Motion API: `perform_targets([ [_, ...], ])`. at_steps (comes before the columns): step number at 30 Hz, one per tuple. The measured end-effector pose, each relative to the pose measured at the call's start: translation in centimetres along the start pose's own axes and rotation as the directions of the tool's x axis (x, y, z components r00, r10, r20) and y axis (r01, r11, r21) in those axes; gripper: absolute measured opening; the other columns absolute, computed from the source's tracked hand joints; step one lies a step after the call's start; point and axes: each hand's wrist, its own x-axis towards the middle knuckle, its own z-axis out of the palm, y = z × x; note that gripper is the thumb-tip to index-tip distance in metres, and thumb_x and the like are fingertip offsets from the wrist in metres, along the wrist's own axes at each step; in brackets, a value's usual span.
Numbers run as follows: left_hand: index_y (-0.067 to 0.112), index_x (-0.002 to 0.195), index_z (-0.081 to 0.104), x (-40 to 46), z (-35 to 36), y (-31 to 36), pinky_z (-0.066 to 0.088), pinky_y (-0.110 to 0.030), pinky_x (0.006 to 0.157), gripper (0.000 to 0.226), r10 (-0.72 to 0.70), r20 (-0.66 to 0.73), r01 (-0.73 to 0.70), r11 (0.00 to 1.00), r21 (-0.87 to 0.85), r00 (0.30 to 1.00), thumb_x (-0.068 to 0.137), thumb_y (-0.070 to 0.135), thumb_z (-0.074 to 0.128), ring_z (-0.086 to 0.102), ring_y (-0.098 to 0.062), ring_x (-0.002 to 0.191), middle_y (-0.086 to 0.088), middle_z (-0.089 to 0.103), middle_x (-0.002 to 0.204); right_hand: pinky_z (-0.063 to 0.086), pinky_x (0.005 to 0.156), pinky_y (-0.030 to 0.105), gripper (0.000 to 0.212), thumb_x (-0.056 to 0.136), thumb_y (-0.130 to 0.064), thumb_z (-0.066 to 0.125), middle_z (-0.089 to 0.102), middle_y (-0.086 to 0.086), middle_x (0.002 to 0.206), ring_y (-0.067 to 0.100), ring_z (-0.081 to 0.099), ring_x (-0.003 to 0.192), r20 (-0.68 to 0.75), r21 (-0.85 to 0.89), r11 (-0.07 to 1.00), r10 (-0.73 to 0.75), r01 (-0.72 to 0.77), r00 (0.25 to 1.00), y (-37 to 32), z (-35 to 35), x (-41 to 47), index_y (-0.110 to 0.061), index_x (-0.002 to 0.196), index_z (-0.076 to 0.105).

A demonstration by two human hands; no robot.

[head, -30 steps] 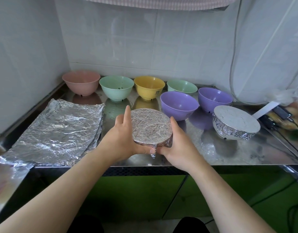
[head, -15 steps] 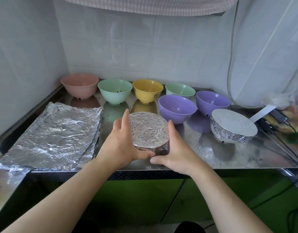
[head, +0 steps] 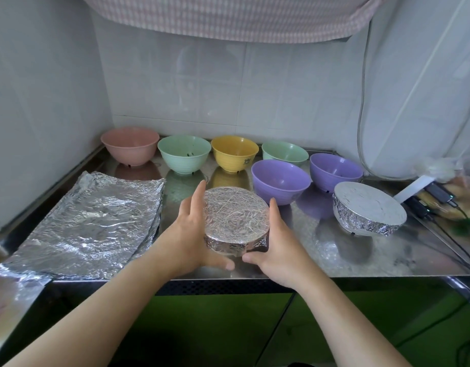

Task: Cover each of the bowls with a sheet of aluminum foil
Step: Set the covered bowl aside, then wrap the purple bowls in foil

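A bowl wrapped in crinkled foil (head: 235, 218) stands on the steel counter (head: 334, 256) near its front edge. My left hand (head: 190, 234) lies flat against its left side, fingers straight, thumb stretched out below the front. My right hand (head: 280, 242) mirrors it on the right side. A second foil-covered bowl (head: 369, 210) sits to the right. Behind stand several uncovered bowls: pink (head: 129, 145), green (head: 184, 153), yellow (head: 234, 152), another green (head: 285, 153), and two purple ones (head: 280, 180) (head: 335, 169). A stack of foil sheets (head: 90, 223) lies at the left.
Tiled walls close the counter at the back and left. Chargers and cables (head: 437, 197) lie at the right edge beside a bag. A striped cloth (head: 228, 17) hangs overhead. Green cabinet fronts (head: 223, 321) are below the counter.
The wrapped bowl has moved slightly away from me and now stands on the counter. My thumbs, which met under its front, have parted and my fingers have straightened.
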Motion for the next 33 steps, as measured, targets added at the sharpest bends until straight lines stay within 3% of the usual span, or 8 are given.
perform_targets([
  [3,0.049,0.153,-0.033,-0.3,-1.3,-0.9,0.028,-0.048,0.123,0.174,-0.012,0.142,0.029,0.992,-0.122,0.99,0.04,0.075,0.096,0.026,-0.029,0.155,-0.005,-0.005,0.174,0.038,0.096,0.003,0.128,0.091,-0.01,0.075,0.011,-0.038,0.156,-0.017,0.041,0.134,0.154,0.086,0.996,0.022,-0.036,0.988,0.6,-1.3,-0.2,-0.041,0.161,-0.028],
  [5,0.047,0.159,-0.022,-0.1,-1.8,-1.5,0.024,-0.049,0.127,0.16,-0.014,0.134,0.048,0.966,-0.252,0.991,0.047,0.088,0.085,0.02,-0.022,0.158,-0.002,0.0,0.175,0.045,0.089,0.006,0.113,0.086,-0.007,0.069,0.033,-0.041,0.152,-0.026,0.052,0.115,0.144,0.285,0.958,0.001,-0.042,0.99,0.2,-1.9,0.1,-0.042,0.166,-0.003],
  [7,0.034,0.166,0.001,0.4,-1.7,-1.5,0.029,-0.05,0.126,0.138,-0.057,-0.011,0.048,0.918,-0.395,0.998,0.062,0.097,0.064,0.027,-0.017,0.155,-0.002,0.018,0.173,0.046,0.103,0.013,0.081,0.081,-0.015,0.068,0.058,-0.041,0.137,-0.022,0.055,0.117,-0.018,0.428,0.904,0.025,-0.015,1.0,-0.3,-2.0,0.8,-0.039,0.154,0.043],
  [10,0.024,0.156,0.043,1.7,-0.8,-0.5,0.036,-0.045,0.121,0.085,-0.179,-0.294,0.041,0.906,-0.421,0.939,0.09,0.078,0.049,0.045,-0.016,0.144,0.001,0.048,0.157,0.037,0.084,-0.005,0.027,0.103,-0.012,0.058,0.065,-0.048,0.088,-0.033,0.053,0.09,-0.262,0.503,0.864,0.134,0.016,0.956,-2.2,-1.6,2.1,-0.033,0.117,0.066],
  [14,0.019,0.144,0.059,3.0,1.3,2.1,0.035,-0.028,0.11,0.043,-0.231,-0.417,0.03,0.899,-0.437,0.879,0.108,0.04,0.05,0.049,-0.014,0.136,0.002,0.057,0.147,0.041,0.109,0.024,0.035,0.11,-0.023,0.05,0.07,0.0,0.133,0.005,0.059,0.121,-0.32,0.503,0.864,0.187,-0.001,0.929,-4.0,0.0,3.7,-0.009,0.139,0.062],
  [17,0.018,0.143,0.059,3.2,2.8,2.6,0.032,-0.022,0.102,0.042,-0.283,-0.458,0.044,0.884,-0.465,0.843,0.109,0.037,0.045,0.049,-0.012,0.134,0.003,0.059,0.145,0.029,0.096,0.014,0.041,0.111,-0.026,0.046,0.059,-0.004,0.151,0.002,0.046,0.125,-0.353,0.496,0.867,0.25,-0.046,0.902,-4.2,1.2,4.2,-0.019,0.149,0.06],
  [26,0.022,0.148,0.055,3.1,3.6,2.5,0.034,-0.027,0.111,0.046,-0.381,-0.491,0.014,0.801,-0.599,0.784,0.112,0.04,0.034,0.049,-0.011,0.136,0.007,0.059,0.147,0.047,0.115,0.052,0.047,0.101,-0.041,0.05,0.067,-0.007,0.131,0.018,0.061,0.116,-0.433,0.644,0.765,0.373,-0.008,0.82,-4.7,2.7,4.3,-0.02,0.137,0.071],
  [33,0.024,0.111,0.061,3.1,1.3,1.0,0.04,-0.033,0.085,0.035,-0.377,-0.437,0.045,0.797,-0.603,0.817,0.111,0.047,0.035,0.059,-0.007,0.099,0.014,0.065,0.102,0.038,0.075,0.038,0.026,0.106,-0.022,0.049,0.065,-0.002,0.086,0.021,0.059,0.089,-0.433,0.47,0.879,0.303,-0.074,0.849,-3.7,0.6,3.1,-0.013,0.085,0.061],
])
